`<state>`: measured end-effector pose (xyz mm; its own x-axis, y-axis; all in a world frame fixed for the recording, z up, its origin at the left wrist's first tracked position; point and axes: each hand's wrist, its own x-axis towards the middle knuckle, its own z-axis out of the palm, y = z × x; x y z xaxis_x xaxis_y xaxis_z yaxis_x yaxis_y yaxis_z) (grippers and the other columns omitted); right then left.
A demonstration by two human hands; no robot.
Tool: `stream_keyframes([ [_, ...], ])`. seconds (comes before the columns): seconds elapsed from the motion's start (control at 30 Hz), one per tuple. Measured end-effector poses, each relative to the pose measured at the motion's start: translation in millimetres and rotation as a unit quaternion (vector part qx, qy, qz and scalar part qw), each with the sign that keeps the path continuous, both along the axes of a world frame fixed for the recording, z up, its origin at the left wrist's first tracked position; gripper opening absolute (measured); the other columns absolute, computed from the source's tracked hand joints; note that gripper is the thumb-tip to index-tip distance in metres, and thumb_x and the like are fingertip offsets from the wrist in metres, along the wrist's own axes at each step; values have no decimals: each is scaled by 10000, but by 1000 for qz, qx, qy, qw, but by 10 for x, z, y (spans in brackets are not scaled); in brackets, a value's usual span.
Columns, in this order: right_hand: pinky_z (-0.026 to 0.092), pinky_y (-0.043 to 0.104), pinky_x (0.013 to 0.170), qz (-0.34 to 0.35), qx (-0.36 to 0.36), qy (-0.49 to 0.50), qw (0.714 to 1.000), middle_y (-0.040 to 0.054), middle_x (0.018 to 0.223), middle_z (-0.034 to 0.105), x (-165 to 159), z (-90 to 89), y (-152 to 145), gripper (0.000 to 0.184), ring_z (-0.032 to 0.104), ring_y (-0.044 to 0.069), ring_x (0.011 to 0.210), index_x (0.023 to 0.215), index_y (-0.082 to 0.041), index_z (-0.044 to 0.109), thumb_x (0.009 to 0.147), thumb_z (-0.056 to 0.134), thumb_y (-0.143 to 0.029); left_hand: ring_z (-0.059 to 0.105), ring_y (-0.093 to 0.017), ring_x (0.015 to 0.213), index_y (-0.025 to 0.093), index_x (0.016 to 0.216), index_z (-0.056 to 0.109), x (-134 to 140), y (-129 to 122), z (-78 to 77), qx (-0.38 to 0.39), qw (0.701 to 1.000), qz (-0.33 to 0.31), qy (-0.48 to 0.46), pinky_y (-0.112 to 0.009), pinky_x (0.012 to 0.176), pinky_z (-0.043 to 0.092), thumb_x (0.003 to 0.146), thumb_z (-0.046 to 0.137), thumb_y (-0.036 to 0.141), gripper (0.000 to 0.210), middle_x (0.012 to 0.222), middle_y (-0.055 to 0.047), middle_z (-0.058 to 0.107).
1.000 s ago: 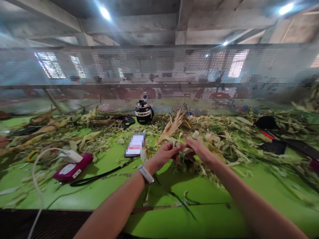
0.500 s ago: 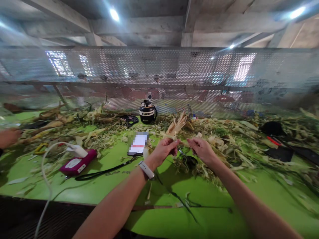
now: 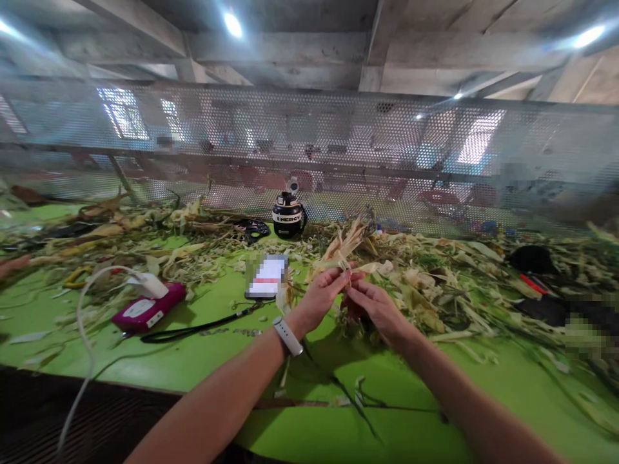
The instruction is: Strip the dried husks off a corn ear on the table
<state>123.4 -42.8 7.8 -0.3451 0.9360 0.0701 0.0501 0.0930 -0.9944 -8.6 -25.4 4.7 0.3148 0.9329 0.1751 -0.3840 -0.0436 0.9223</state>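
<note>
My left hand [image 3: 320, 298], with a white watch [image 3: 287, 336] on its wrist, is closed around the base of a bundle of pale dried corn husks [image 3: 345, 246]. The husks fan upward and away from me. My right hand [image 3: 376, 308] is close against it, thumb and fingers pinched at the same base. A thin strip seems to lie between the fingertips, but the fingers partly hide it. Under the hands lie shredded husk scraps and a dark object, mostly covered. To the left of my left hand a phone [image 3: 267, 277] lies screen up.
On the green table [image 3: 213, 374] stand a black bottle [image 3: 287, 216] and a magenta power strip [image 3: 151, 308] with a white plug and cable. A black strap [image 3: 198, 327] lies nearby. Husk scraps [image 3: 430, 258] spread along a perforated metal screen [image 3: 309, 142]. A dark cap [image 3: 533, 259] sits right.
My right hand has moved left and now meets my left hand at the husk base; before, they were apart with a strip between. The other person's hand at far left has mostly left view.
</note>
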Motion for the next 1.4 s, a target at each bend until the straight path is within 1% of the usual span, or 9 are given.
stream_keyframes([
  [0.2, 344, 217, 466, 52, -10, -16, 998, -58, 538, 493, 52, -49, 50, 453, 420, 70, 458, 665, -187, 463, 670, 628, -608, 629, -171, 825, 134, 854, 682, -32, 53, -13, -32, 999, 3, -21, -273, 774, 456, 657, 716, 421, 349, 825, -83, 712],
  [0.43, 381, 208, 511, 144, -22, -68, 987, -42, 599, 547, 97, -61, 35, 413, 491, 77, 511, 730, -183, 474, 735, 585, -581, 650, -162, 784, 147, 878, 663, -46, 85, -23, -81, 994, 23, -68, -258, 748, 472, 636, 748, 347, 325, 716, -55, 694],
  [0.6, 382, 202, 508, 154, -5, -101, 983, -44, 585, 539, 88, -46, 21, 402, 486, 75, 506, 707, -186, 465, 761, 552, -574, 645, -161, 761, 148, 923, 650, -41, 107, -78, -97, 992, 38, -73, -283, 755, 486, 650, 735, 328, 338, 729, -44, 676],
  [0.8, 337, 197, 468, 155, -1, -112, 982, -51, 542, 521, 28, -75, -5, 328, 473, 76, 479, 715, -190, 468, 786, 553, -499, 587, -126, 634, 178, 941, 615, -55, 104, -104, -88, 993, 42, -62, -272, 659, 492, 694, 686, 335, 301, 634, 16, 571],
  [1.0, 372, 214, 488, 109, -16, -81, 991, -37, 578, 544, 26, -45, -30, 240, 479, 89, 505, 722, -176, 520, 733, 628, -391, 491, -70, 572, 155, 826, 603, -57, 81, -25, -61, 996, 12, -68, -194, 597, 419, 659, 715, 343, 276, 593, 45, 494],
  [1.13, 310, 228, 418, -21, -53, -13, 998, -45, 479, 500, 74, -17, 31, 295, 432, 96, 409, 673, -188, 517, 739, 575, -470, 349, -42, 487, 127, 690, 574, -71, 60, 23, -37, 999, 23, -5, -182, 468, 275, 662, 700, 412, 313, 532, 53, 420],
  [1.23, 276, 234, 401, -92, -61, 49, 993, -44, 440, 457, 98, -13, 72, 405, 386, 92, 379, 606, -193, 496, 763, 505, -566, 261, -36, 460, 130, 790, 582, -78, 39, 35, -28, 999, 8, 28, -197, 434, 185, 646, 708, 434, 359, 537, 73, 366],
  [1.3, 265, 234, 399, -94, -29, 39, 994, -52, 422, 431, 101, -25, 80, 415, 364, 87, 372, 587, -192, 491, 754, 533, -569, 234, -40, 454, 138, 820, 570, -84, 42, 20, -3, 998, 8, 70, -209, 430, 154, 668, 688, 442, 359, 533, 79, 345],
  [1.4, 281, 231, 415, -64, 52, -26, 996, -58, 420, 424, 94, -48, 66, 396, 367, 85, 383, 603, -186, 512, 774, 537, -542, 249, -52, 460, 146, 680, 509, -93, 84, -27, 36, 988, 51, 145, -219, 441, 175, 739, 605, 455, 329, 509, 72, 340],
])
